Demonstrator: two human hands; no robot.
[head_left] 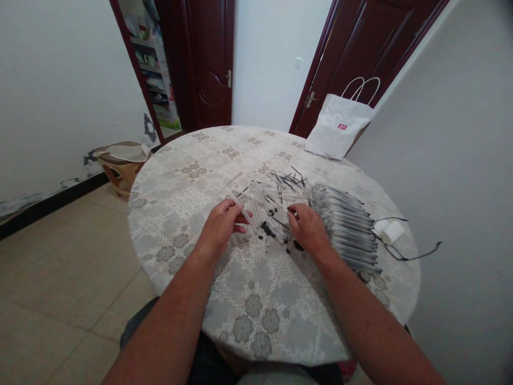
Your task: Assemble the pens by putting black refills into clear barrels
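Observation:
My left hand (223, 222) is closed around a translucent pen barrel (243, 208), which slants up and to the left out of its fingers. To the right, my right hand (308, 227) has thumb and forefinger pinched together, and whatever is between them is too small to make out. Several clear barrels (256, 208) lie loose between and beyond the hands. Small black plugs (267, 230) are scattered on the cloth near the right fingertips. Dark thin refills (292, 181) spread out behind them. A stack of grey-looking pens (352, 230) sits just right of my right hand.
A patterned cloth covers the round table (260, 315). Eyeglasses (404, 259) and a crumpled white item (390, 232) lie at the right edge. At the back right stands a white paper bag (339, 125). A wooden stool (120, 168) is on the floor at left.

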